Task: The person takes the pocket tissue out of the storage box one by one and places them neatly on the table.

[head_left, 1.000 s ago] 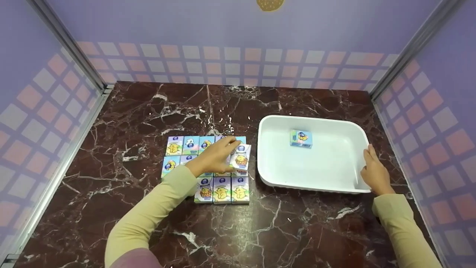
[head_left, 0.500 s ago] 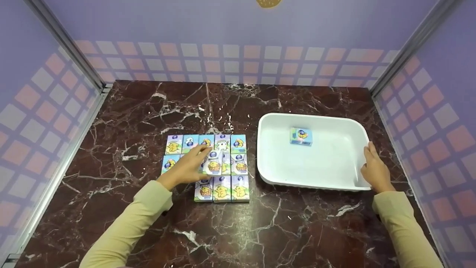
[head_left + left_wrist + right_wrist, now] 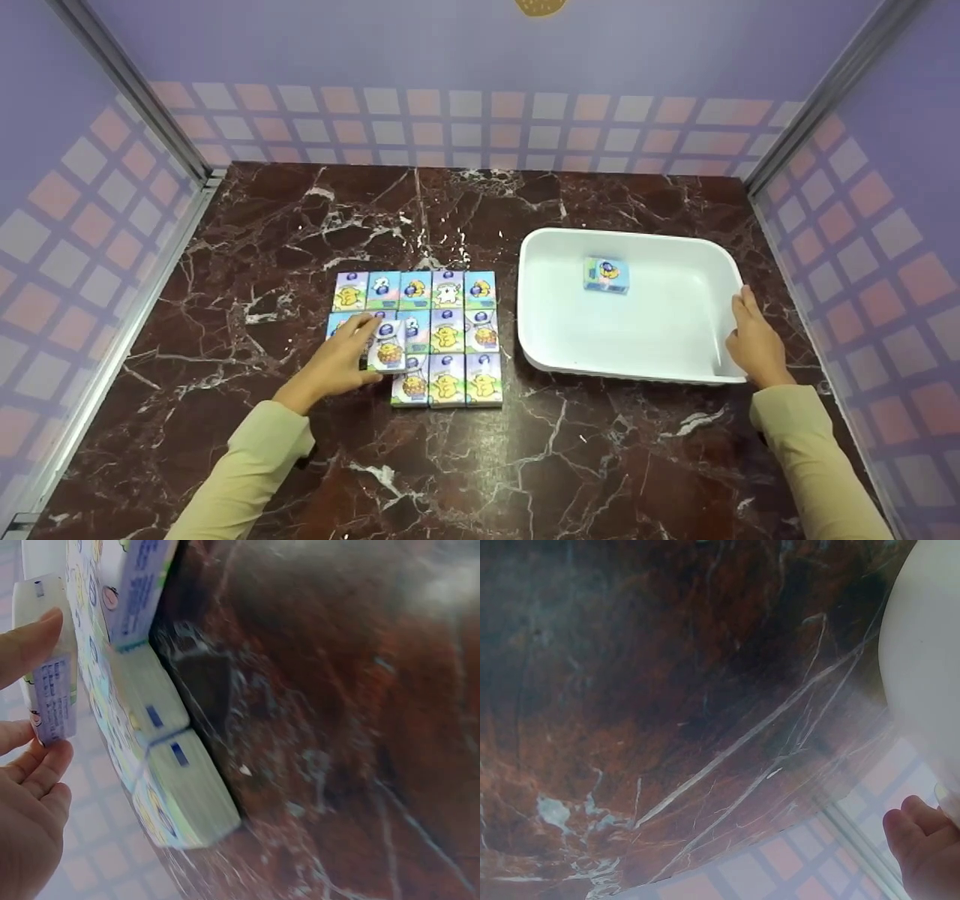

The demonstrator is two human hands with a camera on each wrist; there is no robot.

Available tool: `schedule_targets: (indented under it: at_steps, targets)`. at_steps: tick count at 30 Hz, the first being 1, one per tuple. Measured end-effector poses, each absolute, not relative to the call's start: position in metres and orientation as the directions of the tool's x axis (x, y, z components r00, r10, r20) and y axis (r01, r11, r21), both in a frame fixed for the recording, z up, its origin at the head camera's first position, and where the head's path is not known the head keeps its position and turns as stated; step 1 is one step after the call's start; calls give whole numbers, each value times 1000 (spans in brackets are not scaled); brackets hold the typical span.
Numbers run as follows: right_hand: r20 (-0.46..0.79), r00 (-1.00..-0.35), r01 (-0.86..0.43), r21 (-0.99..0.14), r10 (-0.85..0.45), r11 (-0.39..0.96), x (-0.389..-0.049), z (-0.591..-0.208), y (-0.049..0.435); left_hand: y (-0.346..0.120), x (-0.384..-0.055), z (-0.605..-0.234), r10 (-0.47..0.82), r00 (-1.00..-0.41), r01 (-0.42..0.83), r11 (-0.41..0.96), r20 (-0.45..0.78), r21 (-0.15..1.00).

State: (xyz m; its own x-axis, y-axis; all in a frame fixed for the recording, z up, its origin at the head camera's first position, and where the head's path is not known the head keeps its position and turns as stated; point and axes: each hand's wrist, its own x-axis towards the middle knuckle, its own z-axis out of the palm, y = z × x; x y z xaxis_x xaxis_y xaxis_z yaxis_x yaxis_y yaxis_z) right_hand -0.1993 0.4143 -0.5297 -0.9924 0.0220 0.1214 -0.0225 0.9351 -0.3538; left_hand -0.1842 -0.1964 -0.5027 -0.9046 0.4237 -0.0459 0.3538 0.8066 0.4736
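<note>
My left hand [image 3: 334,360] pinches a small tissue pack [image 3: 386,351] with a cartoon print, thumb on one edge and fingers on the opposite one. In the left wrist view this tissue pack [image 3: 54,694] is held apart from the packs beside it. Below it lie rows of similar tissue packs [image 3: 448,330], side by side on the table; the held pack and hand partly cover the left ones. My right hand [image 3: 756,346] grips the right rim of a white plastic tub [image 3: 637,330]. One blue tissue pack [image 3: 607,275] lies inside the tub, towards its back.
Dark red marbled tabletop [image 3: 562,465] surrounds the packs and the tub. Purple panels with a checked border stand at the back [image 3: 450,52], left and right [image 3: 892,300]. The tub's right side is near the right panel.
My left hand has carried the held tissue pack leftwards and towards me, from the right end of the rows to their left front. My right hand stays at the tub's rim.
</note>
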Motion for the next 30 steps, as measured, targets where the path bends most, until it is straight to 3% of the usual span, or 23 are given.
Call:
schedule_targets:
  at_steps: [16, 30]
  targets:
    - [129, -991, -22, -348, 25, 937, -200, -530, 414, -213, -163, -507, 388, -907, 265, 828, -164, 493]
    - [108, -994, -6, -350, 34, 937, -200, -531, 414, -212, -160, -512, 395, -901, 283, 850, -180, 445]
